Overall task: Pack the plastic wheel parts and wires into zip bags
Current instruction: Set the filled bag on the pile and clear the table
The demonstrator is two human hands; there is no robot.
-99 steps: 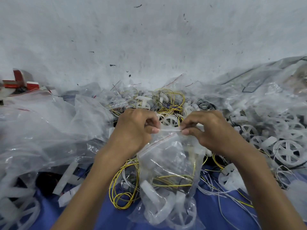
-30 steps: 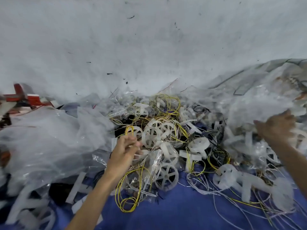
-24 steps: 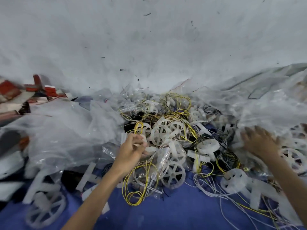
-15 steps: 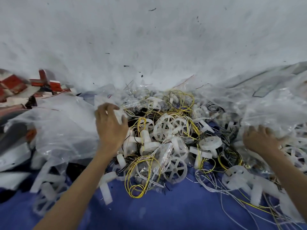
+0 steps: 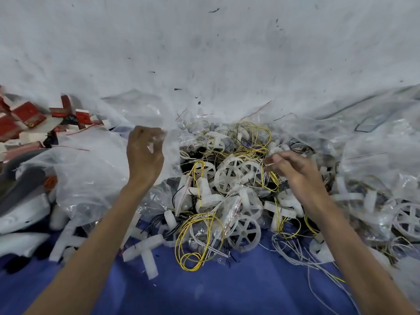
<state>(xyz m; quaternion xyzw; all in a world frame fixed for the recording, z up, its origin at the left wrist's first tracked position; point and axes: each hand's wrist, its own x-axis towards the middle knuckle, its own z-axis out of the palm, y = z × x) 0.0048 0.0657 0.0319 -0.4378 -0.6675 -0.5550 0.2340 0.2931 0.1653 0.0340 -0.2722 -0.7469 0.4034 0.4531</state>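
A heap of white plastic wheel parts [image 5: 229, 176] tangled with yellow, white and black wires lies in the middle on a blue cloth [image 5: 227, 287]. A yellow wire coil [image 5: 195, 242] and a spoked wheel [image 5: 244, 233] sit at its near edge. My left hand [image 5: 145, 155] is raised at the heap's left side, fingers curled round a thin clear zip bag [image 5: 159, 138]. My right hand [image 5: 293, 169] reaches over the heap from the right, its loosely stretched fingers touching the wires beside the wheels.
Crumpled clear plastic bags are piled at the left [image 5: 86, 169] and right [image 5: 375, 155]. Red and white boxes [image 5: 27, 117] lie at the far left. A white cross part [image 5: 145, 251] lies near my left forearm. A white wall [image 5: 204, 53] stands behind.
My left hand has lifted off the left plastic pile holding a clear bag. My right hand has left the right pile and moved left onto the wheels and wires.
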